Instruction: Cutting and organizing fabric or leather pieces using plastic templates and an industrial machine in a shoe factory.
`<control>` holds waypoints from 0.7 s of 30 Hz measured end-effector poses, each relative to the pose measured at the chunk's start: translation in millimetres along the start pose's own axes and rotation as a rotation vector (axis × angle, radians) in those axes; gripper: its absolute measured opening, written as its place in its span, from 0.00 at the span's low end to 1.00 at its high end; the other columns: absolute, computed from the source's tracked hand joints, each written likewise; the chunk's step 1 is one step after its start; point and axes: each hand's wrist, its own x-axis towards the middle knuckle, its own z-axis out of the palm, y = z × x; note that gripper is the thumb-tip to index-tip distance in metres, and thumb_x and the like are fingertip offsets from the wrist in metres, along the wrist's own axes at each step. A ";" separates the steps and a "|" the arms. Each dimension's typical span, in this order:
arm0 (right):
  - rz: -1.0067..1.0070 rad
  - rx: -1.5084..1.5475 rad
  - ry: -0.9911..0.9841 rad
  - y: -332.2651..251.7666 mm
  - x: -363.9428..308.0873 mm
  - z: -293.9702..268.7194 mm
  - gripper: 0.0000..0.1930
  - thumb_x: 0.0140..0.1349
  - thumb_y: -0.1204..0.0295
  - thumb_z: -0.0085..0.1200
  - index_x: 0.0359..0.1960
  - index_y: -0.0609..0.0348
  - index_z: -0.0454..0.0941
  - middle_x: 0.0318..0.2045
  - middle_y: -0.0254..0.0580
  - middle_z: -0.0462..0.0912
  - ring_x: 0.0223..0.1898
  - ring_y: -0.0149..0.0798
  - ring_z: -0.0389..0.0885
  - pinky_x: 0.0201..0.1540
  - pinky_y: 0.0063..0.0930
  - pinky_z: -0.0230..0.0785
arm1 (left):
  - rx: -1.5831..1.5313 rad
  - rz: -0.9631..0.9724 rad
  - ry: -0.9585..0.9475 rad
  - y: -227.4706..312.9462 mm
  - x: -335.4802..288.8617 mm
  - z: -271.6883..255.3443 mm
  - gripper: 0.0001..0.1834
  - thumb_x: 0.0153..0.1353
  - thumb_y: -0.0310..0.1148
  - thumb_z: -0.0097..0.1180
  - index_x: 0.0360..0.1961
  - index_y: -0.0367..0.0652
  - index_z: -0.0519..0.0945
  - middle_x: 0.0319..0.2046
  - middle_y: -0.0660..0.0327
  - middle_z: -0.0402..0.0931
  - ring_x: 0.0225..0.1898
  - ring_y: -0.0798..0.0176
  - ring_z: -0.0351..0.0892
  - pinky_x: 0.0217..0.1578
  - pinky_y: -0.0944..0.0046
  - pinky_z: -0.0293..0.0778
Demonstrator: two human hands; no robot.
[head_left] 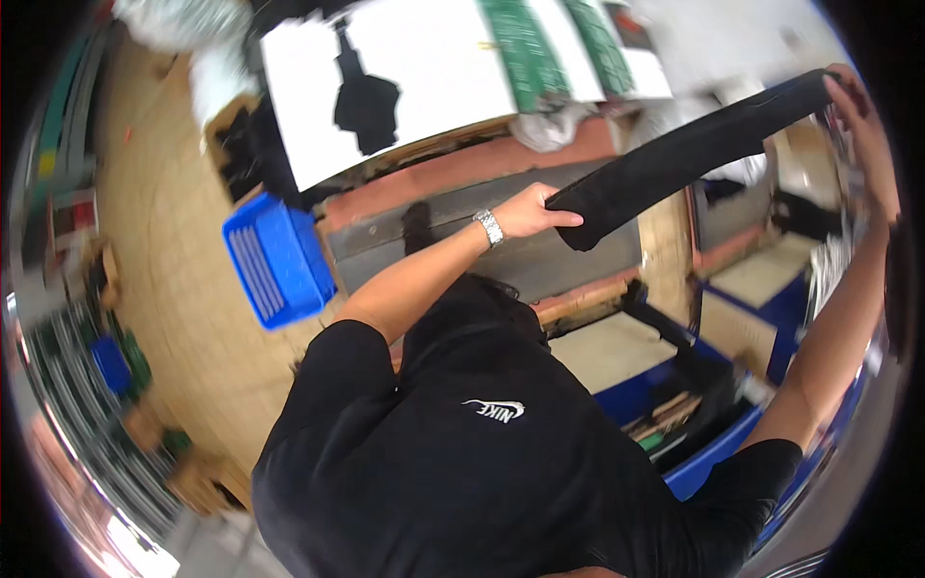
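A long black fabric sleeve (pixel 694 149) is stretched out in front of my chest, sloping up to the right. My left hand (pixel 528 212), with a metal watch on the wrist, grips its lower, wider end. At the far upper right my right hand (pixel 860 111) holds the narrow upper end. My black shirt (pixel 462 453) fills the lower middle of the view.
A white table (pixel 434 67) lies beyond with a black cut fabric piece (pixel 366 101) and green patterned sheets (pixel 525 48) on it. A blue plastic crate (pixel 275 260) stands on the floor at left. Blue bins (pixel 723 453) with cardboard and scraps sit at lower right.
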 end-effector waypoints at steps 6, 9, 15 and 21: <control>-0.145 0.305 -0.435 -149.2 196.4 276.3 0.17 0.64 0.59 0.63 0.46 0.57 0.81 0.31 0.25 0.78 0.30 0.20 0.70 0.31 0.18 0.61 | -0.462 -0.073 0.477 -71.5 -102.4 -114.7 0.17 0.67 0.37 0.64 0.51 0.36 0.80 0.44 0.62 0.83 0.42 0.70 0.82 0.45 0.63 0.82; -0.202 0.274 -0.509 -198.3 267.1 408.6 0.18 0.64 0.60 0.64 0.47 0.61 0.81 0.30 0.34 0.81 0.29 0.28 0.74 0.34 0.25 0.68 | -0.551 -0.130 0.636 -92.4 -122.3 -151.4 0.18 0.68 0.36 0.62 0.52 0.34 0.79 0.45 0.58 0.83 0.41 0.67 0.85 0.45 0.64 0.84; -0.513 0.217 -0.365 -379.1 301.7 563.8 0.13 0.52 0.73 0.68 0.39 0.66 0.84 0.33 0.53 0.86 0.37 0.48 0.86 0.43 0.38 0.77 | -0.877 -0.142 0.844 -130.3 -128.5 -204.7 0.20 0.69 0.40 0.61 0.51 0.32 0.77 0.44 0.53 0.84 0.44 0.54 0.88 0.43 0.64 0.84; -0.625 0.862 -0.815 -439.8 331.9 618.6 0.13 0.55 0.73 0.67 0.41 0.64 0.85 0.36 0.55 0.86 0.43 0.52 0.86 0.46 0.40 0.77 | -0.895 -0.305 1.010 -151.0 -109.8 -244.4 0.26 0.71 0.46 0.57 0.48 0.27 0.75 0.47 0.48 0.83 0.46 0.52 0.88 0.47 0.60 0.83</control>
